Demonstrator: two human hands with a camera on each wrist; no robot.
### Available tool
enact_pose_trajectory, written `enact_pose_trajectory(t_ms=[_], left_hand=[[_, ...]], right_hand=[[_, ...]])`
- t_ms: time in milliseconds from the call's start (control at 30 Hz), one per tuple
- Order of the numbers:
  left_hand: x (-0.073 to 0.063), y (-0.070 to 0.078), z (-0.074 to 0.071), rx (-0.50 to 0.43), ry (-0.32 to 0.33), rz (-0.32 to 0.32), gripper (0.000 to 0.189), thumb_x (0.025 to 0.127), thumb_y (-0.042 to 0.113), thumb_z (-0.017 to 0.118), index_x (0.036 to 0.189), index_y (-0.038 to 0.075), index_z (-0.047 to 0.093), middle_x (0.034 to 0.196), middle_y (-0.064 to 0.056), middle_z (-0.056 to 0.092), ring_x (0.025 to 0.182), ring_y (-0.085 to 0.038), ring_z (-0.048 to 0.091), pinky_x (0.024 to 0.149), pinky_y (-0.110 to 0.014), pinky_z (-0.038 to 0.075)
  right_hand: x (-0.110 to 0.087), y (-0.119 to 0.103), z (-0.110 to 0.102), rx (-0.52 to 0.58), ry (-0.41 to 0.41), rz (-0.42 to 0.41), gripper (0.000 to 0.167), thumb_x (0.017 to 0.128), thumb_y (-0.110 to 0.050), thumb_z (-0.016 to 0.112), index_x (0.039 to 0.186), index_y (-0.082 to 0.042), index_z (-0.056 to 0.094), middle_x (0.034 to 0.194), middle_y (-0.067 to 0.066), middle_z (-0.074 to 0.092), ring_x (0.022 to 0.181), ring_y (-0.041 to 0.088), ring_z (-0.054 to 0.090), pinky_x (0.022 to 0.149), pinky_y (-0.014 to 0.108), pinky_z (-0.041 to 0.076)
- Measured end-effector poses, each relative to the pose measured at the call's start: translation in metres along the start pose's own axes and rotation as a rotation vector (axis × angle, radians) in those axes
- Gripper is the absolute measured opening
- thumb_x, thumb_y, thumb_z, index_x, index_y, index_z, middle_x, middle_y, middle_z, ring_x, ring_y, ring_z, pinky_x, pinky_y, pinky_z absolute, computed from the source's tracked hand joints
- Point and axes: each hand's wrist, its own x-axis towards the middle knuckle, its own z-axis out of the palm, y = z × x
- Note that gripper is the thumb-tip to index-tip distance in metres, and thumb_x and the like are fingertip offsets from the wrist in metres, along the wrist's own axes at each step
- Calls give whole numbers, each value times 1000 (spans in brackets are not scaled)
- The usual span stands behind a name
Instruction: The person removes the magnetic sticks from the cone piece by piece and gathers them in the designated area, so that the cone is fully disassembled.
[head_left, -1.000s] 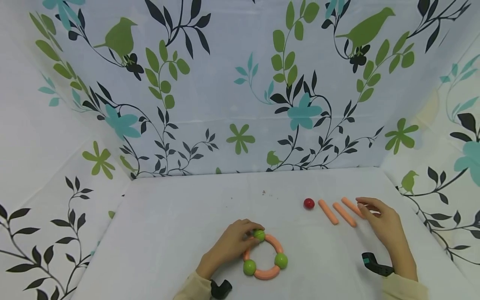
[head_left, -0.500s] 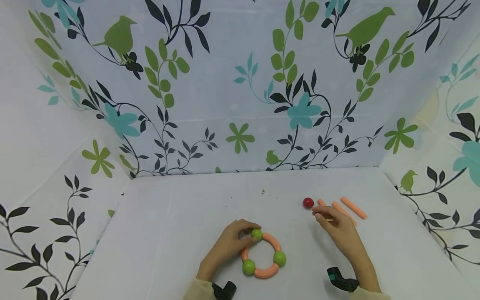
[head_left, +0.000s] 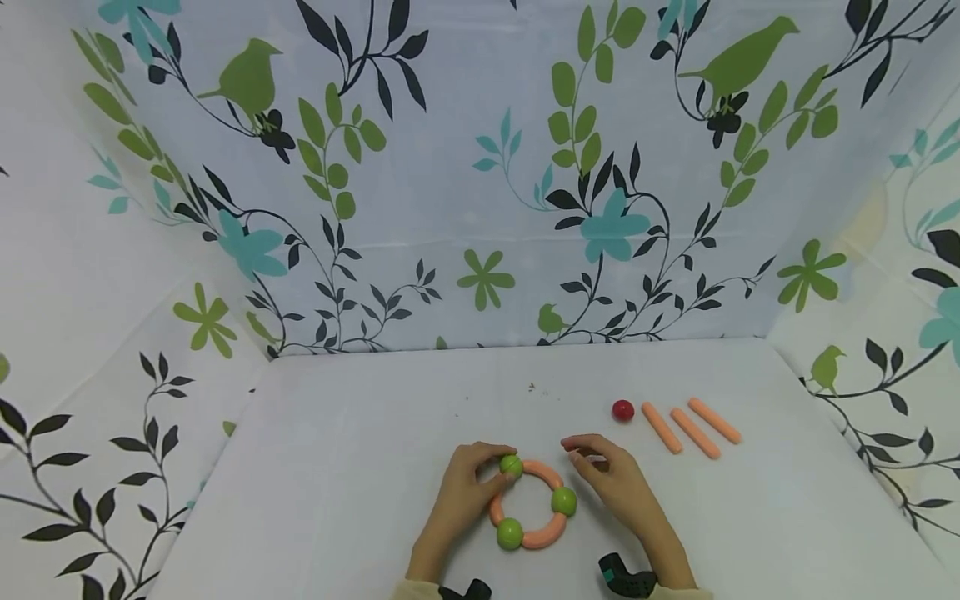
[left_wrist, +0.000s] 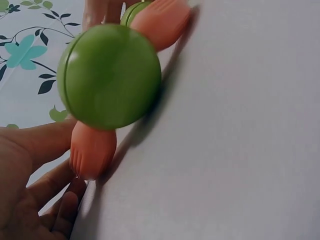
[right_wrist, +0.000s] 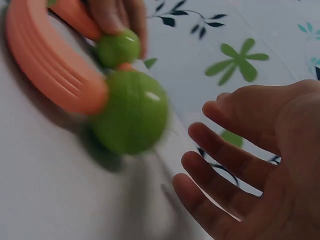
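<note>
A ring of curved orange pieces (head_left: 544,533) joined by three green balls lies on the white table. My left hand (head_left: 467,487) pinches the ball (head_left: 511,466) at the ring's far left between thumb and fingers. Just right of the ring hovers my right hand (head_left: 617,485), fingers relaxed and holding nothing. In the right wrist view, that hand (right_wrist: 270,150) is apart from the nearest green ball (right_wrist: 131,112). The left wrist view shows the ball (left_wrist: 110,75) closest to that camera, with orange pieces on either side of it.
Further back on the right lie a red ball (head_left: 622,410) and three straight orange rods (head_left: 695,432). A leaf-and-bird patterned cloth (head_left: 420,167) stands behind the white table (head_left: 360,467) and along its sides.
My right hand has swept left from beside the orange rods, past the red ball, to the ring's right side. My left hand keeps its pinch on the ring, which has barely shifted.
</note>
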Motion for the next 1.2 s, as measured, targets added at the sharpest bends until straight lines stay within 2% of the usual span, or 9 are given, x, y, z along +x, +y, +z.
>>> enact_pose_trajectory(t_ms=[100, 200, 300, 367, 533, 700, 833, 967, 1200], left_hand=[[0, 0, 4, -10, 25, -8, 35, 88, 22, 82, 121, 30, 76, 123, 9, 74, 121, -18, 59, 107, -44, 46], [0, 0, 7, 1, 48, 17, 36, 87, 19, 82, 121, 30, 74, 125, 9, 72, 126, -20, 57, 111, -48, 45], [0, -1, 8, 31, 72, 49, 36, 87, 18, 82, 121, 28, 73, 126, 7, 72, 129, -22, 59, 114, -51, 44], [-1, -2, 8, 48, 81, 60, 36, 87, 18, 82, 121, 26, 73, 127, 5, 72, 131, -24, 60, 114, -53, 44], [-1, -2, 8, 53, 74, 79, 37, 88, 19, 82, 125, 22, 73, 131, -2, 72, 135, -29, 60, 115, -56, 44], [1, -4, 10, 84, 75, 94, 38, 89, 21, 82, 126, 21, 74, 130, -1, 74, 133, -29, 61, 113, -57, 45], [-1, -7, 10, 99, 94, 98, 37, 87, 20, 82, 123, 22, 75, 126, -1, 75, 131, -28, 62, 111, -57, 46], [-3, -7, 9, 102, 97, 97, 37, 86, 19, 83, 122, 22, 75, 126, 0, 74, 131, -28, 61, 109, -58, 46], [-1, -6, 9, 103, 100, 110, 37, 86, 21, 83, 121, 23, 75, 125, 1, 75, 130, -28, 62, 108, -58, 47]], right_hand=[[0, 0, 16, -7, -12, -12, 25, 102, -21, 68, 125, -28, 71, 123, -5, 72, 112, 14, 67, 94, 30, 55], [0, 0, 29, 3, -7, -55, 26, 101, -25, 69, 127, -27, 70, 123, -5, 73, 109, 13, 68, 94, 31, 55], [0, 1, 41, 7, 12, -90, 27, 100, -27, 71, 126, -28, 71, 122, -9, 73, 114, 14, 66, 99, 32, 54], [0, 2, 47, -6, 23, -114, 27, 98, -24, 74, 124, -29, 72, 121, -11, 72, 115, 13, 66, 100, 32, 54], [1, 6, 54, -47, 79, -176, 35, 92, -9, 77, 120, -29, 73, 118, -13, 71, 113, 11, 65, 99, 34, 53], [2, 8, 54, -61, 104, -220, 33, 92, -7, 76, 116, -29, 75, 116, -15, 72, 114, 10, 65, 101, 35, 54], [1, 5, 56, -46, 93, -219, 32, 92, -7, 75, 115, -29, 77, 116, -18, 73, 115, 10, 65, 102, 36, 53], [2, 2, 62, -49, 136, -177, 24, 91, -14, 79, 111, -29, 79, 110, -17, 75, 109, 12, 67, 97, 36, 54], [8, -1, 70, -92, 203, -184, 18, 89, -23, 83, 106, -23, 82, 103, -14, 76, 100, 13, 65, 89, 34, 52]])
